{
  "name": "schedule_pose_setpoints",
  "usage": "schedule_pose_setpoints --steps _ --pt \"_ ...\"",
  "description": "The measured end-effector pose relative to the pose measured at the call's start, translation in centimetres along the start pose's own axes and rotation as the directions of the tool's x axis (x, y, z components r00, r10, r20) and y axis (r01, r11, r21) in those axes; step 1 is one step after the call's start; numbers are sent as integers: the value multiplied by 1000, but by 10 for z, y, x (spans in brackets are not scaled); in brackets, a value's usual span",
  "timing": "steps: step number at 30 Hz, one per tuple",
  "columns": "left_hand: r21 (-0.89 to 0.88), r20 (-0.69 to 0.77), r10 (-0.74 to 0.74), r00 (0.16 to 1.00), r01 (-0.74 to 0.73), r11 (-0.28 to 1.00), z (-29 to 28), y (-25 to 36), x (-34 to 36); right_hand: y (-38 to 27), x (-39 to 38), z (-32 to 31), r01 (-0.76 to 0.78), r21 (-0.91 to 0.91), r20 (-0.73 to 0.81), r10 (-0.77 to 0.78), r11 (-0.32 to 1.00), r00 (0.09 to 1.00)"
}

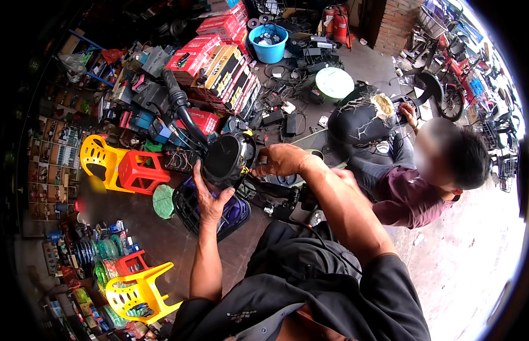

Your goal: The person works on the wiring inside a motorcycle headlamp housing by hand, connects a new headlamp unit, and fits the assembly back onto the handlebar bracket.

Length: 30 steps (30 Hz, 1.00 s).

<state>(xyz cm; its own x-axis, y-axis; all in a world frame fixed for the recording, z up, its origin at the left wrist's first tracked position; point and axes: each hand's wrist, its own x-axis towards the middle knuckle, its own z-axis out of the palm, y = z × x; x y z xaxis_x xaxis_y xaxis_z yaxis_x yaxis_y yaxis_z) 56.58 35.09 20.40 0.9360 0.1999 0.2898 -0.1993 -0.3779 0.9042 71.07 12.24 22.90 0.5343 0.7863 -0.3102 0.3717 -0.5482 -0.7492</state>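
A round black instrument housing (222, 162) with a dark, smooth face sits in the middle of a two-wheeler's handlebar. My left hand (210, 199) grips its near left edge, thumb and fingers spread around the rim. On the right side of the housing, my right hand (278, 160) is closed with fingers pinched beside the yellow wiring (245, 170); what the fingertips hold is too small to make out. A black handlebar grip (174, 91) points away to the far left. Below the housing hangs a black basket (233, 224) with something purple inside.
At right a person in a maroon shirt (406, 193) crouches by a cracked black seat (355, 122). Yellow chairs (140, 292) and a red stool (142, 172) stand left. Stacked boxes (224, 77), a blue tub (269, 51) and loose cables lie beyond. Parked bikes (453, 96) line the far right.
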Motion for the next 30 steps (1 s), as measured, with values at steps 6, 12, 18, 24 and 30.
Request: schedule_pose_setpoints --steps 6,12,18,24,30 --pt "54 -8 1 1000 0 999 -1 0 0 -3 -5 -2 4 49 -10 -3 999 1000" --pt "38 -20 9 1000 -8 999 1 1 1 3 0 2 10 48 -32 -8 999 999" --pt "47 -13 2 1000 -2 999 0 1 1 2 -3 1 29 57 -43 -27 998 999" --pt "88 -12 17 1000 -16 996 -1 6 1 -1 -6 -1 18 44 -60 -15 999 998" --pt "77 -18 16 1000 -15 997 1 8 1 1 -5 1 11 22 -60 -10 1000 998"
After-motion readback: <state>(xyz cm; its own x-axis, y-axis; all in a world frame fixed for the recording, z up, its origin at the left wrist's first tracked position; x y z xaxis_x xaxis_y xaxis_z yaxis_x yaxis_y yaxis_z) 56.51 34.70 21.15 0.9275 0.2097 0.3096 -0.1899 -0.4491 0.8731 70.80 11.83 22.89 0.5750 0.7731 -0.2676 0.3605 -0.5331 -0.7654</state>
